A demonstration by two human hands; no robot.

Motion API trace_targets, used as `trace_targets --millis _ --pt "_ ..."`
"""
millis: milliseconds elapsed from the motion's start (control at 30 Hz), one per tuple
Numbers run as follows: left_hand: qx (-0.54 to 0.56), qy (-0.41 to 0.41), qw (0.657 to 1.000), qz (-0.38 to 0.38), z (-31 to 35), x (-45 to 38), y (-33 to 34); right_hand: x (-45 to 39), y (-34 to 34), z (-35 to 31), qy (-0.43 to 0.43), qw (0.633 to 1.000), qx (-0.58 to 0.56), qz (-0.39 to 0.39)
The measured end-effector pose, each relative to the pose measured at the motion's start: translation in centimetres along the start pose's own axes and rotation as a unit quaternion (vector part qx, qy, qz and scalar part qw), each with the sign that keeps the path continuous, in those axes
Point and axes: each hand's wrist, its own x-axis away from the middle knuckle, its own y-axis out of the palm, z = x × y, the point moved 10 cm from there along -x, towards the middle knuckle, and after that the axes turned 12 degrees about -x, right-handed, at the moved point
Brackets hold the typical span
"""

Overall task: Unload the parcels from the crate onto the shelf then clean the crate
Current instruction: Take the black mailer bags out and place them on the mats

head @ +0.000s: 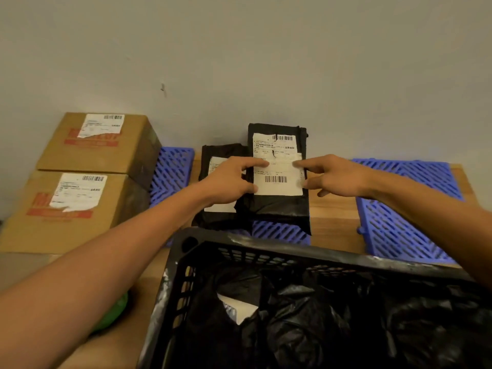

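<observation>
I read both hands as setting down a flat black plastic mailer with a white shipping label (278, 171) on the wooden shelf (332, 209), against the grey wall (239, 49). The left hand (229, 182) pinches the mailer's left edge; the right hand (332, 177) touches its right edge with extended fingers, probably to square it. It overlaps a smaller black mailer (221, 190) and blue slotted plastic mats (399, 209). Two cardboard boxes (87, 169) stand left. The black lattice crate (266, 251) sits nearest, with black bagged parcels (306, 315) inside, so unloading is unfinished
</observation>
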Motion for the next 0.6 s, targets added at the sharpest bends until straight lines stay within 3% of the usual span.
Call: trace_targets --millis 233,400,500,600 --pt "-0.085 0.007 0.993 -0.081 -1.6 -2.4 3.9 -2.5 1.1 3.7 0.058 0.996 -0.056 -0.047" --pt "-0.127 0.017 0.987 -0.099 -2.3 -3.7 5.5 -4.3 2.1 6.4 0.090 0.987 -0.115 -0.066" --pt "-0.252 0.037 0.961 -0.104 -2.8 -3.9 6.1 -4.8 2.9 7.0 0.087 0.991 -0.047 -0.095" --pt "-0.311 0.061 0.942 -0.114 -3.2 -3.9 7.1 -4.9 4.3 7.9 0.076 0.975 0.136 -0.157"
